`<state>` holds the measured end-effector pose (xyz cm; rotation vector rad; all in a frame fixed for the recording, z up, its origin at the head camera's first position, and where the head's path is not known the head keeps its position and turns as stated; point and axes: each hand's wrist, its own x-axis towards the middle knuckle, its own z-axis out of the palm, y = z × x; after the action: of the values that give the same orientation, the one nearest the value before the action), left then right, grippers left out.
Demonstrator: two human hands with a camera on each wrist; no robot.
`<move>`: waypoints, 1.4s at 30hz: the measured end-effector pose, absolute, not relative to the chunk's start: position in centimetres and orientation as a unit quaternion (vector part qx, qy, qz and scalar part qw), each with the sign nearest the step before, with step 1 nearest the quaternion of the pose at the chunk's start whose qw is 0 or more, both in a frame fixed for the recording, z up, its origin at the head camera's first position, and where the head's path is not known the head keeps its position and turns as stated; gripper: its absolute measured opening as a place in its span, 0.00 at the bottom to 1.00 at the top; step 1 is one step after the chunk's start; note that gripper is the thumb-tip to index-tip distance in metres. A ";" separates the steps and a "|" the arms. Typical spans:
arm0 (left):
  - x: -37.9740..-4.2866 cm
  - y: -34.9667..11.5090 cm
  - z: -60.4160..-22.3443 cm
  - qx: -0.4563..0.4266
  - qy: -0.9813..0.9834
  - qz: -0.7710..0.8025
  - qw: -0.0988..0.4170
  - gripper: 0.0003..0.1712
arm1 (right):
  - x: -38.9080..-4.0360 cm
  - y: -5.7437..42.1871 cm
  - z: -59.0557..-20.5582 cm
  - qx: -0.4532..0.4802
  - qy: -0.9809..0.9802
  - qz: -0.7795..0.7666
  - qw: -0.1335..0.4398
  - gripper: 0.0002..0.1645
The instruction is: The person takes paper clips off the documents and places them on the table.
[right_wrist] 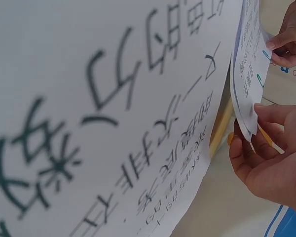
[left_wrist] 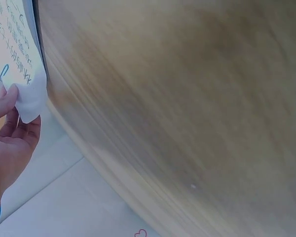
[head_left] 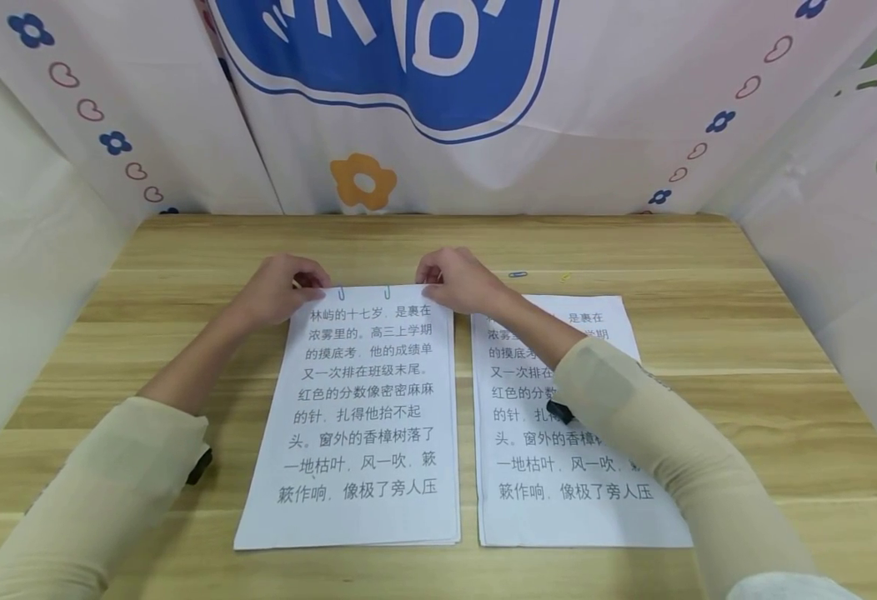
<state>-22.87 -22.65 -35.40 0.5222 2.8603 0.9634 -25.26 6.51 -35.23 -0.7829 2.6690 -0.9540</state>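
Observation:
A stack of printed sheets lies on the left, with a blue paper clip and a green paper clip on its top edge. My left hand pinches the stack's top left corner between thumb and fingers, which the left wrist view also shows. At the top right corner my right hand pinches the same stack, thumb in front and fingers behind. Beneath my right forearm lies a second stack of printed sheets, partly hidden by the sleeve.
Beyond the second stack, a blue paper clip and a yellow paper clip lie on the wooden table. A white printed backdrop stands along the table's far edge.

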 end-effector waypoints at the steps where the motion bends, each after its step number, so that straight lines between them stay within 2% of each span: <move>1: -22.9 -22.6 -35.4 0.171 0.933 0.314 0.039 0.07 | -25.2 6.4 -35.1 -0.267 0.903 -0.321 0.099 0.09; 15: -22.7 -22.4 -35.2 0.165 0.934 0.313 0.041 0.07 | -25.3 5.3 -35.1 -0.267 0.901 -0.327 0.104 0.11; 29: -23.1 -22.2 -35.1 0.174 0.931 0.320 0.027 0.06 | -25.5 6.4 -35.0 -0.246 0.900 -0.343 0.107 0.11; 37: -24.0 -20.5 -35.4 0.207 0.921 0.329 0.008 0.08 | -25.5 6.6 -35.3 -0.254 0.893 -0.355 0.106 0.11; 42: -24.4 -18.8 -35.5 0.223 0.920 0.321 0.017 0.08 | -25.5 6.6 -35.5 -0.254 0.891 -0.360 0.107 0.11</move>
<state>-24.37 -18.85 -35.50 0.6930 2.8610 0.9986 -25.47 6.62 -35.46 -0.7472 2.6233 -1.0600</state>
